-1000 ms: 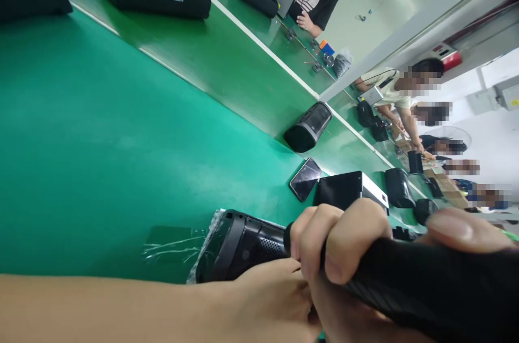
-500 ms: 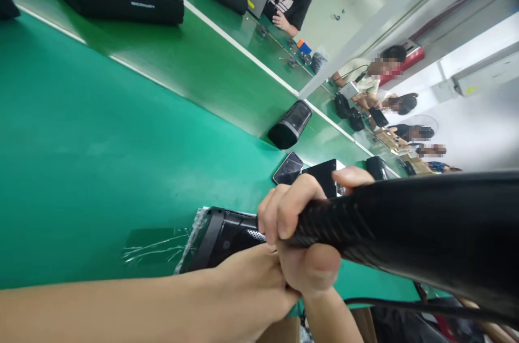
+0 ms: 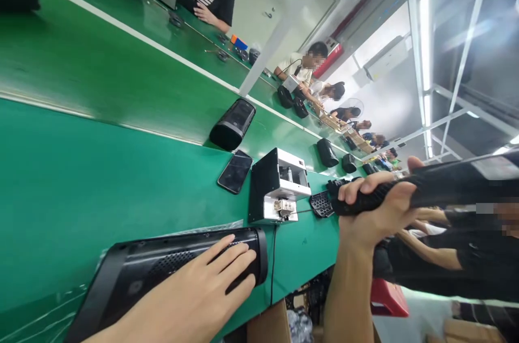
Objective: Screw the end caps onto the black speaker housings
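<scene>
A long black speaker (image 3: 121,272) with a perforated grille lies on the green table at the lower left, a clear plastic wrap partly under it. My left hand (image 3: 211,289) rests flat on its top, fingers stretched out. To the right, my right hand (image 3: 377,197) is wrapped round the ribbed grip of a black electric screwdriver (image 3: 454,180), held up away from the speaker; its tip is not visible. A black and white screw feeder (image 3: 263,186) stands between the hands, just beyond the speaker.
A phone (image 3: 235,171) lies beside the screw feeder. Another speaker (image 3: 233,124) stands on the green line behind, with more further along. Black plastic parts (image 3: 322,203) sit near my right hand. A cardboard box (image 3: 270,324) is below the table edge. Several people work opposite; one sits at right.
My right hand has lifted the screwdriver off the speaker and moved right. My left hand, earlier beside it at the speaker's end, now lies flat on the speaker. The view has swung right.
</scene>
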Demonstrator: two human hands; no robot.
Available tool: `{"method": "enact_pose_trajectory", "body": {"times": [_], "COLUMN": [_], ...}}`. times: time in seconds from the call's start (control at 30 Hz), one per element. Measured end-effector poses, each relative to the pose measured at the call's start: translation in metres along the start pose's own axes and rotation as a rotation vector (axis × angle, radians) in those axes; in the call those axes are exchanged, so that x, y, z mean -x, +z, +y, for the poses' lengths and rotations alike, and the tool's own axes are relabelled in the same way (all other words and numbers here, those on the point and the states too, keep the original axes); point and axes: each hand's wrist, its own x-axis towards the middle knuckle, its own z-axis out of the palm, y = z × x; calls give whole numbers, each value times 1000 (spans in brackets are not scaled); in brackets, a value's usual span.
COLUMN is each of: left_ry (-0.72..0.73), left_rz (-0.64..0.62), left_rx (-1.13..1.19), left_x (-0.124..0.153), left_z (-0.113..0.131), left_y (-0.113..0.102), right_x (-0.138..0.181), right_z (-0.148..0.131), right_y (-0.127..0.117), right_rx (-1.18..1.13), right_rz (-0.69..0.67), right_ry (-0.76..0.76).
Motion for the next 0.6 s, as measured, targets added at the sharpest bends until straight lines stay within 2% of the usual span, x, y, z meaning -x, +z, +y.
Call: {"method": "enact_pose_trajectory", "body": {"times": [0.13, 0.3, 0.43, 0.6], "left_ry": [2, 18, 33, 59], "left_rz": [96, 174, 124, 28], "left_rx": [-27, -78, -103, -110], "left_x": [0, -10, -11, -11], "left_z": [-1, -1, 4, 7], "left_y": [-5, -14, -17, -21], "right_x": [8, 32, 39, 12], "right_z": [34, 43, 19, -31], "right_y": [-4, -5, -8, 2], "right_rx": [-9, -31, -55, -208], "right_rz": [31, -69, -118, -103], "right_ry": [80, 259, 308, 237]}}
